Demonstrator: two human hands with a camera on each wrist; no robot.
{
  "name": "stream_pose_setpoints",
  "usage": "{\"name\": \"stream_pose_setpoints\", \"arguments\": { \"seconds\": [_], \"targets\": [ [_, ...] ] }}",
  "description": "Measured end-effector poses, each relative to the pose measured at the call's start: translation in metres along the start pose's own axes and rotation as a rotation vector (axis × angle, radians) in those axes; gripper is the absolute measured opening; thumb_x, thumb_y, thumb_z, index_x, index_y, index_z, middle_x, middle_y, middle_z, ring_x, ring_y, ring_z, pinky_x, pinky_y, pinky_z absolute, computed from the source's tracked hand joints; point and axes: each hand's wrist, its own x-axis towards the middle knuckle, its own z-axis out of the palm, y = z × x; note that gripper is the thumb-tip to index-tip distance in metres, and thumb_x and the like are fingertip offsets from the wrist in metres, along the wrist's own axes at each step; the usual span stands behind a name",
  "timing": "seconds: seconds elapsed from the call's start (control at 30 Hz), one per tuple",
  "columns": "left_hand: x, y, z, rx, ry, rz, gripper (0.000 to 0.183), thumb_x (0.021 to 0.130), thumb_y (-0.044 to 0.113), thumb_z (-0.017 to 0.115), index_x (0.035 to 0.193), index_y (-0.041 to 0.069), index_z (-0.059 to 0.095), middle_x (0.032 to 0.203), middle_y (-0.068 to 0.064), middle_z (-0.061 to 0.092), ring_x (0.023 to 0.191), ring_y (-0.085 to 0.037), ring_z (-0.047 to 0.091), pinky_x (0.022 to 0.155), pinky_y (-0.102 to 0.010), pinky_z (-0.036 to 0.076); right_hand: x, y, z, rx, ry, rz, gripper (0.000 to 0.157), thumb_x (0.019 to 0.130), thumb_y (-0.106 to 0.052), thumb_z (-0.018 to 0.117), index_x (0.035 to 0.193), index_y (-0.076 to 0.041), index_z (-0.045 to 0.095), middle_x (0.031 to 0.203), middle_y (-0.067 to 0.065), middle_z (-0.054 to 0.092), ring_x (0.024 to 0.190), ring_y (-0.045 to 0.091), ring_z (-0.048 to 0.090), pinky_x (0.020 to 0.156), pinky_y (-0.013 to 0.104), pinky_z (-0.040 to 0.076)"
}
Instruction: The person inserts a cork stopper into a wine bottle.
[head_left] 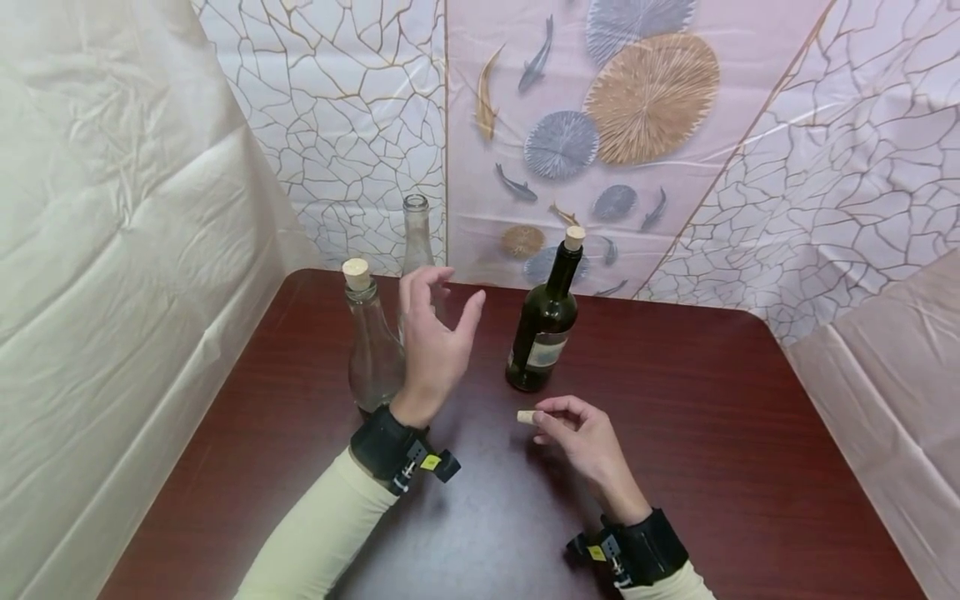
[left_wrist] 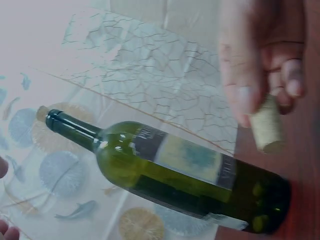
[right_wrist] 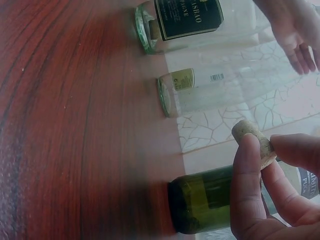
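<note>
My right hand (head_left: 588, 442) pinches a cork (head_left: 527, 417) between thumb and fingers, low over the table in front of the green wine bottle (head_left: 543, 333). That bottle stands upright with a cork (head_left: 575, 238) in its mouth. Raised beside the clear bottles, my left hand (head_left: 437, 350) has its thumb and fingers spread apart and holds nothing. It partly hides the uncorked clear bottle (head_left: 417, 237) at the back. Left of it stands another clear bottle (head_left: 367, 333), wide at the bottom, with a cork (head_left: 356, 273) in its neck. The right wrist view shows the pinched cork (right_wrist: 254, 142) up close.
The dark red wooden table (head_left: 675, 417) has rounded far corners. Patterned cloth (head_left: 360, 100) hangs behind it, and plain pale cloth (head_left: 135, 208) hangs on the left. Each wrist wears a black strap with a small camera.
</note>
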Motion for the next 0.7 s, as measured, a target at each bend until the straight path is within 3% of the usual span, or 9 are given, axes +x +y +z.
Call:
{"name": "stream_pose_setpoints", "arguments": {
  "seconds": [0.13,0.3,0.47,0.7],
  "targets": [
    [0.01,0.002,0.003,-0.007,0.12,-0.021,0.051,0.094,0.024,0.078,0.133,0.002,0.053,0.134,-0.019,0.049,0.123,-0.032,0.047,0.106,-0.045,0.04,-0.001,0.001,-0.001,0.001,0.004,-0.002,0.03,0.096,-0.013,0.075,0.12,0.006,0.069,0.104,0.015,0.076,0.08,0.016,0.075,0.082,0.04,0.065],
    [0.02,0.0,0.005,-0.03,0.23,-0.118,0.06,0.093,0.03,0.078,0.138,0.004,0.047,0.139,-0.018,0.048,0.132,-0.03,0.046,0.112,-0.049,0.036,-0.003,0.002,-0.003,-0.006,0.008,-0.003,0.027,0.096,-0.014,0.075,0.118,0.003,0.07,0.102,0.014,0.076,0.077,0.016,0.074,0.081,0.039,0.064],
    [0.025,-0.004,0.006,-0.047,0.248,-0.222,0.067,0.093,0.03,0.079,0.144,0.006,0.041,0.145,-0.018,0.046,0.131,-0.033,0.048,0.112,-0.052,0.038,-0.003,0.005,-0.003,-0.002,0.003,0.015,0.027,0.097,-0.013,0.075,0.117,0.003,0.07,0.103,0.011,0.076,0.079,0.016,0.074,0.081,0.039,0.065],
    [0.033,-0.006,0.01,0.044,0.229,-0.375,0.061,0.099,0.028,0.071,0.149,0.012,0.04,0.15,-0.012,0.045,0.136,-0.025,0.048,0.113,-0.041,0.039,-0.003,0.008,-0.003,0.004,0.015,0.013,0.026,0.096,-0.013,0.075,0.117,0.002,0.071,0.104,0.012,0.077,0.079,0.018,0.075,0.08,0.039,0.065]
  ]
}}
